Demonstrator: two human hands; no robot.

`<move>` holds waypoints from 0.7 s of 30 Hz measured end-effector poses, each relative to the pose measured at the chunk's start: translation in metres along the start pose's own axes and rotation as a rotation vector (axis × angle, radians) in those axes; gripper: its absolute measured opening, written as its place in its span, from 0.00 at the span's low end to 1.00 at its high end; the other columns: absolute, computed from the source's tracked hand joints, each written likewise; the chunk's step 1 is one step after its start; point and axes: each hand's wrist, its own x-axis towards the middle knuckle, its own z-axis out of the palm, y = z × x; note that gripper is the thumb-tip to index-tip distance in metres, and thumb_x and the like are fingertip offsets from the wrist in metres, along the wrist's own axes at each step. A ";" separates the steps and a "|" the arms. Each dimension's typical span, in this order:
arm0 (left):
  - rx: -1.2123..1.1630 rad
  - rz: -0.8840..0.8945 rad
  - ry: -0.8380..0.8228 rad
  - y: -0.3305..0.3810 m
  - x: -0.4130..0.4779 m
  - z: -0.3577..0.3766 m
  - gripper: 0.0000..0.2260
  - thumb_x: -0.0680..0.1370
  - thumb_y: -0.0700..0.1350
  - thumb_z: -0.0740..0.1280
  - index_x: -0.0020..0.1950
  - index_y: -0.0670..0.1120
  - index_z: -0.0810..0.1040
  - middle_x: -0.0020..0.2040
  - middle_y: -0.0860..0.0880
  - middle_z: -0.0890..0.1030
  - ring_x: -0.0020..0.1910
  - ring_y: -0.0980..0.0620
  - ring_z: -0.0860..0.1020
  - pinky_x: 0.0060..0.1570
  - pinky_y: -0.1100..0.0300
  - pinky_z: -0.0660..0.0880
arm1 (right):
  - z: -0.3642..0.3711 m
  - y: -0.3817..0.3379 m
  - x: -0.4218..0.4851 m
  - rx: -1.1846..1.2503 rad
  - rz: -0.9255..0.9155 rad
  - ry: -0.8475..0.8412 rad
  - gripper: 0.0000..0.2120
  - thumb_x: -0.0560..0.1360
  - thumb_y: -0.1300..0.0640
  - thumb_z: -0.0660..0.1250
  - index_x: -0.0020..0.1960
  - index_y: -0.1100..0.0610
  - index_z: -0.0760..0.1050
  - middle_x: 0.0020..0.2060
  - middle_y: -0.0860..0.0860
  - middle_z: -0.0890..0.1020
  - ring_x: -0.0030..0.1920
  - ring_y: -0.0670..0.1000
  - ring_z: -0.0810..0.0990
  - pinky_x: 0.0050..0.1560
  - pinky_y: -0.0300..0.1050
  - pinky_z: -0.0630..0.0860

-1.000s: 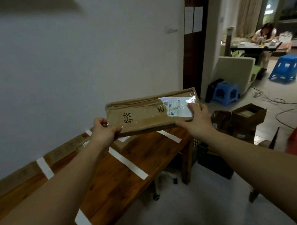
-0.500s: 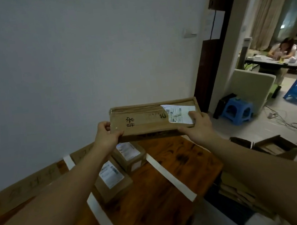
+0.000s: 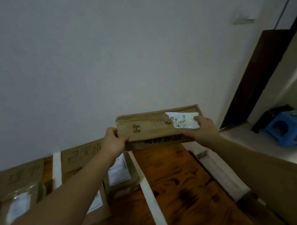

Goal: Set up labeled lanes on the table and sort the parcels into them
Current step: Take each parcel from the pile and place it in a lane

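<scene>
I hold a flat brown cardboard parcel (image 3: 153,128) with black handwriting and a white shipping label, up over the far end of the wooden table (image 3: 182,188). My left hand (image 3: 113,141) grips its left end and my right hand (image 3: 200,129) grips its right end, thumb on the label. White tape strips (image 3: 153,195) divide the table into lanes. Cardboard lane signs with handwriting (image 3: 82,153) lean against the wall. Two labelled parcels (image 3: 117,173) lie in the lane under my left arm, and another parcel (image 3: 17,203) lies further left.
The white wall stands right behind the table. A second tape strip (image 3: 56,167) marks a lane further left. A wide taped strip (image 3: 219,172) runs along the table's right edge. A blue plastic stool (image 3: 290,131) and a dark doorframe (image 3: 261,73) are off to the right.
My view has swung left and down from the room to the table. The parcel, held by both hands throughout, now hangs over the rightmost lane near the wall.
</scene>
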 end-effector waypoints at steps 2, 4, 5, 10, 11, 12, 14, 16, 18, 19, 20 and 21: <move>-0.006 -0.072 0.036 -0.007 0.005 0.031 0.11 0.76 0.41 0.67 0.54 0.47 0.67 0.45 0.51 0.73 0.43 0.54 0.74 0.35 0.63 0.71 | 0.001 0.023 0.032 -0.019 -0.037 -0.053 0.39 0.69 0.46 0.74 0.74 0.55 0.61 0.67 0.56 0.63 0.64 0.58 0.67 0.61 0.50 0.69; -0.008 -0.130 0.076 -0.016 0.007 0.060 0.11 0.76 0.39 0.67 0.54 0.47 0.67 0.45 0.52 0.74 0.42 0.55 0.74 0.36 0.63 0.71 | 0.005 0.047 0.058 -0.025 -0.062 -0.124 0.39 0.69 0.46 0.74 0.73 0.56 0.61 0.67 0.57 0.63 0.64 0.58 0.67 0.61 0.49 0.69; 0.007 -0.159 0.101 -0.021 0.007 0.073 0.12 0.75 0.39 0.67 0.54 0.47 0.67 0.46 0.52 0.74 0.42 0.55 0.74 0.36 0.62 0.71 | 0.007 0.060 0.068 -0.020 -0.059 -0.163 0.38 0.69 0.46 0.74 0.73 0.55 0.61 0.67 0.56 0.62 0.64 0.57 0.67 0.61 0.49 0.69; 0.170 -0.319 0.121 -0.042 0.004 0.124 0.08 0.76 0.45 0.67 0.53 0.46 0.72 0.46 0.49 0.77 0.43 0.51 0.77 0.39 0.58 0.74 | 0.018 0.113 0.099 -0.058 -0.033 -0.285 0.39 0.68 0.45 0.74 0.73 0.54 0.61 0.67 0.56 0.63 0.65 0.58 0.68 0.65 0.55 0.70; 0.200 -0.339 0.121 -0.046 0.004 0.130 0.08 0.76 0.46 0.66 0.54 0.46 0.73 0.46 0.48 0.78 0.43 0.50 0.77 0.40 0.57 0.75 | 0.021 0.120 0.103 -0.063 -0.031 -0.302 0.40 0.68 0.44 0.74 0.73 0.54 0.61 0.67 0.56 0.62 0.65 0.58 0.68 0.65 0.55 0.69; 0.218 -0.356 0.124 -0.049 0.002 0.136 0.09 0.76 0.46 0.65 0.55 0.46 0.73 0.46 0.48 0.78 0.43 0.50 0.77 0.39 0.58 0.74 | 0.024 0.127 0.107 -0.065 -0.031 -0.319 0.40 0.68 0.44 0.74 0.73 0.54 0.61 0.68 0.56 0.62 0.65 0.58 0.67 0.65 0.55 0.69; 0.215 -0.370 0.122 -0.055 -0.001 0.145 0.09 0.77 0.45 0.65 0.56 0.47 0.72 0.45 0.49 0.77 0.42 0.51 0.77 0.35 0.60 0.71 | 0.032 0.137 0.114 -0.075 -0.034 -0.353 0.40 0.68 0.43 0.74 0.73 0.54 0.61 0.69 0.56 0.61 0.66 0.59 0.66 0.66 0.54 0.68; 0.205 -0.337 0.126 -0.059 -0.004 0.152 0.09 0.78 0.43 0.64 0.57 0.48 0.71 0.46 0.51 0.76 0.44 0.52 0.77 0.37 0.61 0.70 | 0.041 0.145 0.118 -0.094 -0.030 -0.388 0.40 0.68 0.42 0.73 0.73 0.53 0.61 0.70 0.57 0.60 0.68 0.60 0.65 0.67 0.54 0.67; 0.236 -0.274 0.136 -0.059 -0.003 0.157 0.09 0.79 0.41 0.63 0.58 0.48 0.70 0.49 0.51 0.76 0.49 0.51 0.76 0.43 0.62 0.70 | 0.049 0.152 0.121 -0.124 -0.029 -0.412 0.39 0.69 0.40 0.71 0.74 0.52 0.59 0.71 0.57 0.58 0.69 0.61 0.62 0.68 0.56 0.65; 0.265 -0.250 0.124 -0.058 -0.002 0.159 0.09 0.79 0.41 0.62 0.60 0.47 0.71 0.53 0.49 0.77 0.52 0.50 0.76 0.47 0.61 0.71 | 0.051 0.154 0.123 -0.136 -0.032 -0.416 0.39 0.70 0.39 0.70 0.74 0.52 0.59 0.72 0.56 0.58 0.70 0.62 0.61 0.69 0.57 0.64; 0.306 -0.241 0.102 -0.058 0.000 0.160 0.11 0.80 0.41 0.61 0.62 0.46 0.71 0.57 0.48 0.77 0.55 0.49 0.76 0.52 0.59 0.72 | 0.053 0.156 0.126 -0.141 -0.034 -0.418 0.39 0.70 0.39 0.69 0.74 0.51 0.59 0.72 0.57 0.57 0.71 0.62 0.59 0.69 0.57 0.64; 0.351 -0.244 0.078 -0.059 0.002 0.160 0.13 0.80 0.42 0.60 0.65 0.46 0.71 0.61 0.47 0.75 0.58 0.48 0.75 0.57 0.55 0.73 | 0.054 0.156 0.129 -0.141 -0.034 -0.423 0.39 0.70 0.38 0.69 0.74 0.51 0.58 0.73 0.57 0.56 0.72 0.62 0.58 0.70 0.57 0.63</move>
